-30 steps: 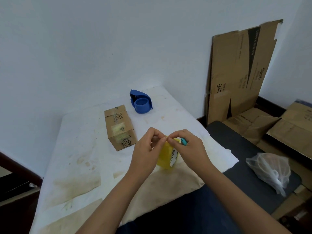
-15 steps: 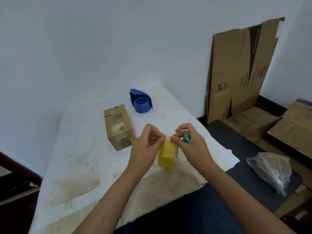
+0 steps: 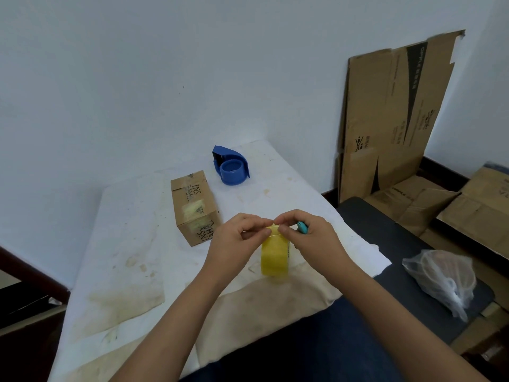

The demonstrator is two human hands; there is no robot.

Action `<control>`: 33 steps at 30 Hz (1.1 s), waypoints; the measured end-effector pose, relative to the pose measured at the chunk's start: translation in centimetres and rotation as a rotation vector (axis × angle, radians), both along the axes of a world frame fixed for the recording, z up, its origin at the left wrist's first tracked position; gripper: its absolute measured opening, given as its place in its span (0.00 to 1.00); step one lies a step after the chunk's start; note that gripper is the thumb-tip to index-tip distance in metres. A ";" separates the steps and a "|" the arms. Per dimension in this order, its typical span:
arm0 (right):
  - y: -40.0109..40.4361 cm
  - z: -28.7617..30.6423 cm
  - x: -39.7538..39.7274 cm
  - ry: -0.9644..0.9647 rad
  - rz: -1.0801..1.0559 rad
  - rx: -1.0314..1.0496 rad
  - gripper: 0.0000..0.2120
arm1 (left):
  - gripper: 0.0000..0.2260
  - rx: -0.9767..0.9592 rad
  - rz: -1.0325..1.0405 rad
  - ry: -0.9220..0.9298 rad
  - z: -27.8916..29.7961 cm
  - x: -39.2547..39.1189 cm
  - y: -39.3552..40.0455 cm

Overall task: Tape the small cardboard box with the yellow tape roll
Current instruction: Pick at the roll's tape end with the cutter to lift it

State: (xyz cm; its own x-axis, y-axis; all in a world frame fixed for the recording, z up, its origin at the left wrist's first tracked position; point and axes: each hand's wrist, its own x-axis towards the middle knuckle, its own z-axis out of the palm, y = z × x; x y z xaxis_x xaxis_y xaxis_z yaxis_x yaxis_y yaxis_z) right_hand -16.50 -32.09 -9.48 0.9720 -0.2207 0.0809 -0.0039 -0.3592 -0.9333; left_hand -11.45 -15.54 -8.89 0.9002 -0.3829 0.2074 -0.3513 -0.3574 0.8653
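The yellow tape roll (image 3: 275,257) stands on edge above the white stained table (image 3: 132,244), held between both hands. My left hand (image 3: 237,241) pinches the top of the roll from the left. My right hand (image 3: 314,238) pinches it from the right and also has a small teal object (image 3: 303,228) tucked between its fingers. Fingertips of both hands meet at the roll's top edge. The small cardboard box (image 3: 195,206) lies closed on the table to the left and behind my hands, apart from them.
A blue tape dispenser (image 3: 230,170) sits at the table's back near the wall. Flattened cardboard (image 3: 394,114) leans on the wall at right, with more cardboard on the floor. A clear plastic bag (image 3: 440,279) rests on a dark surface (image 3: 385,235) to the right.
Both hands stayed on the roll, picking at its top edge. The roll has turned so its yellow outer face points at me.
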 end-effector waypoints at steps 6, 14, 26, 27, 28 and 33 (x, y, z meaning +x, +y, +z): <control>-0.2 0.5 0.0 0.007 0.040 -0.129 0.06 | 0.07 0.076 0.042 -0.074 -0.2 0.1 -0.1; 0.0 0.6 0.2 0.008 -0.016 -0.252 0.02 | 0.03 0.049 0.040 -0.027 -0.1 -0.2 -0.4; 0.8 -0.8 -0.7 0.303 -0.116 0.203 0.18 | 0.05 -0.150 0.152 0.407 0.0 -0.6 -1.2; 1.0 -0.8 -0.8 0.344 -0.086 0.300 0.18 | 0.05 -0.146 0.159 0.394 0.0 -0.7 -1.3; 1.0 -0.7 -0.9 0.358 -0.063 0.368 0.17 | 0.04 -0.146 0.169 0.378 0.0 -0.7 -1.4; 1.2 -0.2 -1.0 0.287 -0.036 0.379 0.07 | 0.03 -0.217 0.190 0.339 -0.5 -1.1 -1.2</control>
